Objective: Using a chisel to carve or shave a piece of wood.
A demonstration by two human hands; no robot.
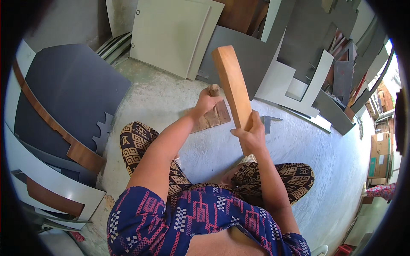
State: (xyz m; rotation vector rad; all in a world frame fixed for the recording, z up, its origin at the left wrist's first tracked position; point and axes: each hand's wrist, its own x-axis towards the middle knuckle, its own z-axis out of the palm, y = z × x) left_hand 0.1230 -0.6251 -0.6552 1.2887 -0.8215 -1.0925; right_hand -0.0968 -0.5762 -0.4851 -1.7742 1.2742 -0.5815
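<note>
My right hand (252, 134) is closed round the lower part of a long, thick, light-brown wooden piece (234, 85), which stands tilted with its broad end up and away from me. My left hand (206, 103) grips a short round wooden handle (214, 89); whatever the handle belongs to is hidden by the hand. Under and beside that hand, a flat dark-brown wooden block (218, 114) lies on the floor. Just right of the wooden piece, a small grey angled metal piece (268, 123) rests on the floor, partly behind my right hand.
I sit on a pale concrete floor (324, 145) with my legs folded. Grey panels (72, 81) and board offcuts lean at the left. A pale panel (171, 36) stands ahead, with stacked scraps (341, 68) to its right. Cardboard boxes (379, 153) are at the far right.
</note>
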